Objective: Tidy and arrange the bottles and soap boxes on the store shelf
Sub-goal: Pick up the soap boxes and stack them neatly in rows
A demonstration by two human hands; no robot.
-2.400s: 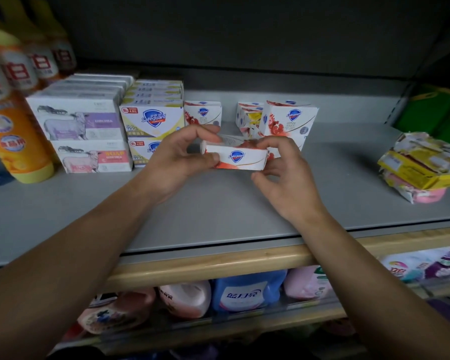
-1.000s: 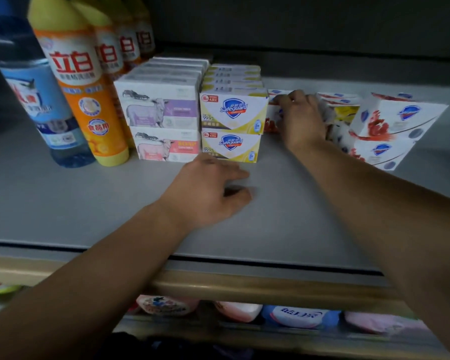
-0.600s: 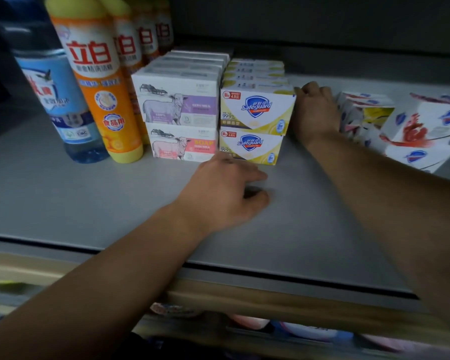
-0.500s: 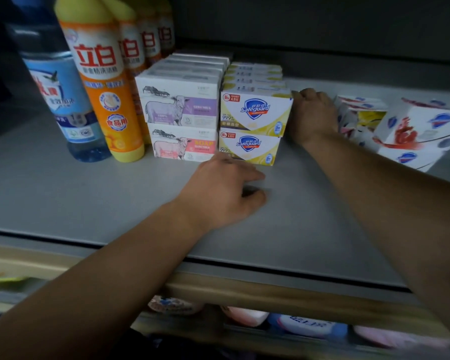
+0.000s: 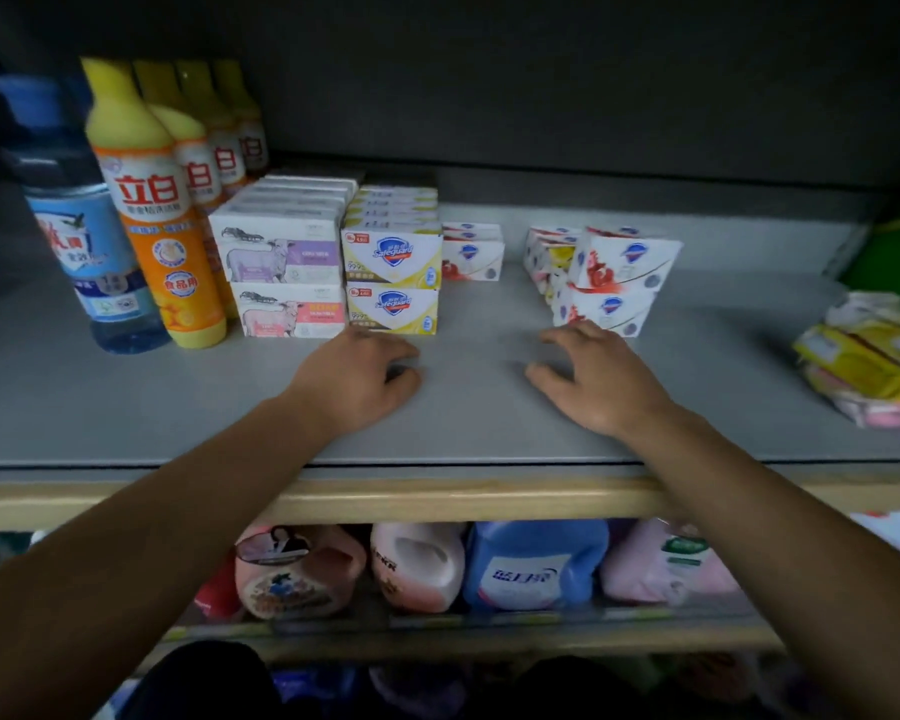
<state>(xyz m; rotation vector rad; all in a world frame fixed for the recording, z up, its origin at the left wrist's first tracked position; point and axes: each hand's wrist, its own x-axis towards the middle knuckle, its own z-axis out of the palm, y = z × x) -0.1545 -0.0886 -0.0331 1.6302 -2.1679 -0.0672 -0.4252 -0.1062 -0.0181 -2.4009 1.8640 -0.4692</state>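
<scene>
On the grey shelf stand white sheep-print soap boxes in two tiers beside yellow Safeguard boxes. Red-and-white Safeguard boxes sit in a row just right of the yellow ones. A skewed pile of red-and-white boxes lies further right. Yellow-capped orange detergent bottles and a blue bottle stand at the left. My left hand rests on the shelf, fingers loosely curled, holding nothing. My right hand hovers spread just in front of the skewed pile, empty.
Loose yellow and pink wrapped packs lie at the shelf's right end. A green pack sits in the far right corner. Below the wooden shelf edge, pink and blue detergent jugs fill the lower shelf.
My right hand has drawn back from the red-and-white row beside the yellow boxes and now hovers near the front of the shelf. My left hand has stayed put. The view has pulled back.
</scene>
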